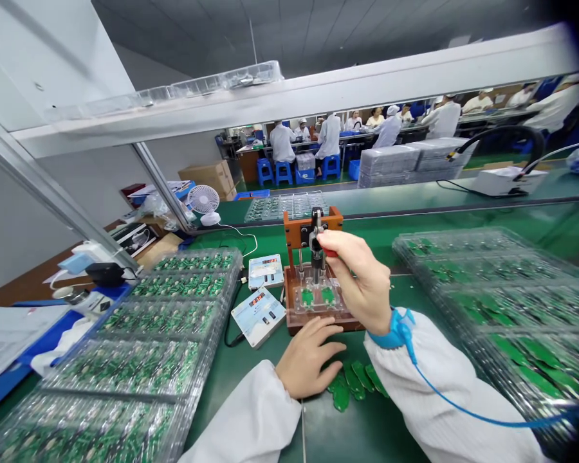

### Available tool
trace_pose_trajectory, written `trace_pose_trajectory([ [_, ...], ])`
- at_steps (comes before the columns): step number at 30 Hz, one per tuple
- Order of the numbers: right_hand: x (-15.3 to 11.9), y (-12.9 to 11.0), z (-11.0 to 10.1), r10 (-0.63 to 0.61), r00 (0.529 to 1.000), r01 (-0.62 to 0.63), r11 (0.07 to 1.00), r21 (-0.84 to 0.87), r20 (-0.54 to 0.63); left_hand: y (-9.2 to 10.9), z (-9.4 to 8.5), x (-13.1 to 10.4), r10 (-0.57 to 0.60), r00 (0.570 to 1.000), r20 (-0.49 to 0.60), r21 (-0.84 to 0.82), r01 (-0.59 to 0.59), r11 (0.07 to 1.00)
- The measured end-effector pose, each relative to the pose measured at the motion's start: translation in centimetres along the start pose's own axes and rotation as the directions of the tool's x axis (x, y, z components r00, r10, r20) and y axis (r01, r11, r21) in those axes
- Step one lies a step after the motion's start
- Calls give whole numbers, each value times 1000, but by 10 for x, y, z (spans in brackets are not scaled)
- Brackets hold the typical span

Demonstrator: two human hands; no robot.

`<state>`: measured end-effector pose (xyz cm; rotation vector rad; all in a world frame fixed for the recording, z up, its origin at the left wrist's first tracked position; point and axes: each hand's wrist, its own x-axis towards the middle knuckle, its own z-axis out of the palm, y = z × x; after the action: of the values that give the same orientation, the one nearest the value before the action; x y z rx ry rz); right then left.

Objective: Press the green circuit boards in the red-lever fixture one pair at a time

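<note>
My right hand [361, 276] is closed around the red-ended lever [329, 252] of a toggle-clamp test fixture [293, 233] with an orange-brown frame and wooden base. Under the fixture's clear plate sit two small green circuit boards [307, 296]. My left hand [311, 360] rests with fingers spread at the front edge of the base, holding nothing. Just right of it, several loose green boards [340, 392] lie on the green mat. A blue wrist strap [390, 329] with a coiled cord circles my right wrist.
Two meter boxes with red digits [257, 316] stand left of the fixture. Stacked clear trays of boards flank it, left tray [174, 334] and right tray [492, 289]. Behind are a small white fan [204, 200] and another tray [289, 206]. An overhead shelf [318, 96] crosses above; people sit beyond.
</note>
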<state>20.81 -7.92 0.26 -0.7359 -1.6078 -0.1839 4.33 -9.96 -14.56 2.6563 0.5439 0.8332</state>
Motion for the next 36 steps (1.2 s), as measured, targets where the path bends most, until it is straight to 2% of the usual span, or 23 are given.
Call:
trace_pose_trajectory([
  [3,-18,9,4,-34,999,32,999,37,38,1,1,0,-12,1000,-19,-33,12,999],
  [6,-31,14,6,-15,998,9,996,87,63,1,2,2,-30,998,-56,-86,25,996],
  [12,-38,15,14,39,999,-40,983,179,13,4,2,5,-33,991,-128,-99,21,995],
  [14,-38,15,15,52,999,-52,977,208,5,4,2,4,-31,980,-197,-112,9,994],
  [17,-39,15,15,66,998,-66,971,230,7,3,1,1,-108,919,-380,-161,49,986],
  [20,-40,15,15,63,998,-63,972,226,7,-1,-6,-3,-234,801,-550,-213,137,967],
  [22,-40,15,16,58,998,-56,973,226,-4,-7,-16,-3,-301,741,-601,-209,218,953],
  [23,-40,15,16,56,998,-52,972,227,-11,-11,-23,-2,-326,727,-604,-188,268,945],
  [25,-40,15,18,55,998,-48,971,233,-23,-22,-42,3,-404,729,-553,-108,418,902],
  [28,-40,15,19,54,998,-44,971,233,-36,-48,-75,11,-541,747,-387,34,598,801],
  [32,-39,16,17,40,999,-35,971,237,-18,-93,-111,15,-603,788,-124,143,616,775],
  [34,-39,17,16,32,999,-32,968,247,5,-114,-121,14,-639,769,13,202,623,755],
  [36,-38,17,16,28,999,-32,967,254,21,-129,-125,14,-670,732,126,252,630,735],
])
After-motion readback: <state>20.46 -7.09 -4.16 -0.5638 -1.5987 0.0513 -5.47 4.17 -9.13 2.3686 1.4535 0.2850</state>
